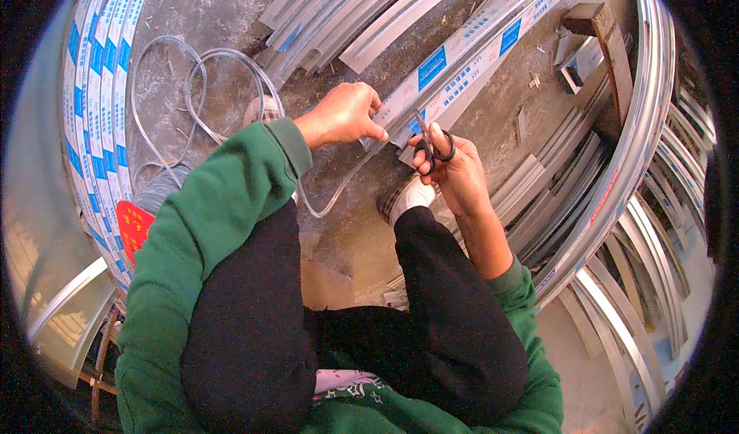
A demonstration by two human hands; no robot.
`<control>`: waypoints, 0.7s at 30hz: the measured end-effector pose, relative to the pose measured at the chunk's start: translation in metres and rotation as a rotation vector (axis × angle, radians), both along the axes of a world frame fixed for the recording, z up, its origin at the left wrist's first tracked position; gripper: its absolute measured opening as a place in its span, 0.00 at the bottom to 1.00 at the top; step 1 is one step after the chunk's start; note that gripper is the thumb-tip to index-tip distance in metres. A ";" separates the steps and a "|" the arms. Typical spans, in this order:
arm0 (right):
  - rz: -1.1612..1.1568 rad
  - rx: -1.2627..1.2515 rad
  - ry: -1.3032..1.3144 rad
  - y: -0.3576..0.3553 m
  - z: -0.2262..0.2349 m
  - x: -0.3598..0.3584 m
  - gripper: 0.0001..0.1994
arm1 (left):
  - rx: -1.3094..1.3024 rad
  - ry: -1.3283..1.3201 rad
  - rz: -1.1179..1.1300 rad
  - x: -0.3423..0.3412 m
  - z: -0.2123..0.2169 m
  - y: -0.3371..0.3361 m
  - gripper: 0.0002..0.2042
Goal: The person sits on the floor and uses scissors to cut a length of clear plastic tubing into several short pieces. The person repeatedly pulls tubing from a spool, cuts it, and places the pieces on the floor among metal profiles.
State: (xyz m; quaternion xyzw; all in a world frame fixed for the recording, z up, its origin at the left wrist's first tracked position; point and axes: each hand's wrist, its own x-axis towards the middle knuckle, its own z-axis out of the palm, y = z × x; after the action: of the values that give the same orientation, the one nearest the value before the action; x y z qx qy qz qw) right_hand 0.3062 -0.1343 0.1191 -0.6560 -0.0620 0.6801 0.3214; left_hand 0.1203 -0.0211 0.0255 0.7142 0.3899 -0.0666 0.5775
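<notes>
My left hand (pixel 345 114) is at the near end of a long metal profile (pixel 400 101) with blue-and-white film. Its fingers are curled and the thumb reaches over the profile's edge; what they pinch is hidden. A clear grey flexible strip (pixel 336 201) rises from the floor to that end, just below the thumb. In my right hand (pixel 459 174) are black-handled scissors (pixel 426 155), fingers in the loops. Their blades point up beside the profile's end, slightly apart from my left hand. Loose coils of the strip (pixel 202 65) lie left of my left arm.
A spool with a red label (pixel 134 228) stands at the left by upright film-covered profiles (pixel 100 111). Bare profiles (pixel 339 18) lie at the far side. More lengths (pixel 554 172) and a wooden stand (pixel 612 61) are at the right. My shoes (pixel 396 199) flank the work.
</notes>
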 end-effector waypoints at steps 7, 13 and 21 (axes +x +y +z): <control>-0.065 0.105 -0.140 0.019 -0.020 0.033 0.21 | 0.026 -0.009 0.008 0.002 0.003 -0.004 0.27; -0.180 0.323 -0.532 0.144 -0.066 0.156 0.19 | 0.055 0.042 -0.046 0.004 0.006 -0.004 0.31; -0.251 0.345 -0.222 0.103 -0.038 0.119 0.19 | 0.054 0.034 -0.021 0.003 0.005 -0.005 0.31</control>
State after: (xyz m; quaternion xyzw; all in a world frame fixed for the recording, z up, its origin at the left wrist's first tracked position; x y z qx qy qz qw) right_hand 0.4251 -0.0317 0.0809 -0.6648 -0.1299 0.5377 0.5019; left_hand 0.1236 -0.0256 0.0305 0.7325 0.3936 -0.0744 0.5504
